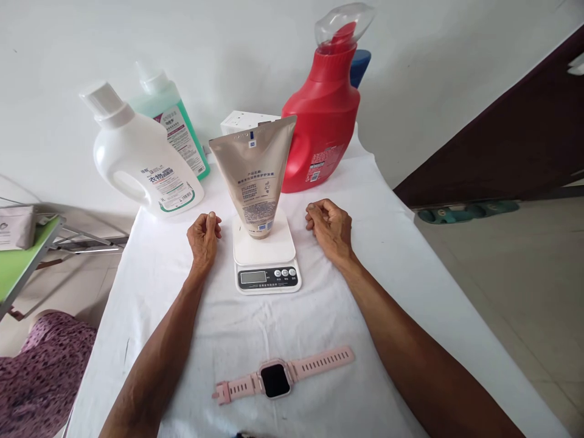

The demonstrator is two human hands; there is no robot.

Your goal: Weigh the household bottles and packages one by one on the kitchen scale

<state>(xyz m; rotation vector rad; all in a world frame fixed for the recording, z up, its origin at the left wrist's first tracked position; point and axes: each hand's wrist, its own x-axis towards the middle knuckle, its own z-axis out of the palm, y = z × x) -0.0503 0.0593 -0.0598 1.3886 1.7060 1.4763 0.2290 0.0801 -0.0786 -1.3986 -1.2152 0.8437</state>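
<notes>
Fingers loosely curled, my left grip rests on the desk, seemingly empty, beside the scale, where the beige tube stands narrow end down. I expect a soft, squeezable body, perhaps slippery and top-heavy; the narrow base looks firmest to hold. My right grip, half-closed on nothing I can see, lies across from it. The screen's reading I can't make out; the tube hides part of a white box, the red bottle most of a blue thing.
</notes>
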